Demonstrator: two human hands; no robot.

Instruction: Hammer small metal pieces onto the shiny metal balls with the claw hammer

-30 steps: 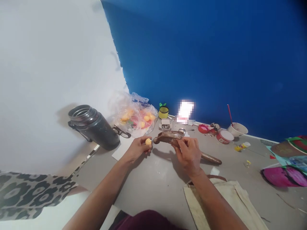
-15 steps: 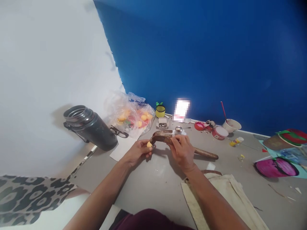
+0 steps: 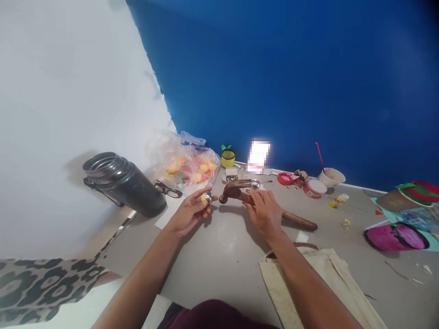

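Between the fingers and thumb of my left hand (image 3: 192,212) is a small yellow ball (image 3: 207,198), partly covered with shiny silver tack heads. My right hand (image 3: 265,210) is wrapped round a claw hammer (image 3: 297,219) high on its wooden handle. The hammer's dark, rusty head points left, its round face a short gap from the ball. Just behind the hammer head sits another silver-studded ball (image 3: 255,183), partly hidden. A small open box (image 3: 232,176) of shiny metal pieces stands farther back.
At the left are a dark flask (image 3: 128,185), eyeglasses (image 3: 168,188) and a plastic bag (image 3: 194,167) with yellow balls. A yellow cup (image 3: 228,158) is by the wall. Rightward lie a white cup (image 3: 332,177), a pink container (image 3: 396,237) and a cream cloth (image 3: 318,278).
The hammer head has come away from the ball to the right. My left hand has turned, so the ball's silver-studded side now shows.
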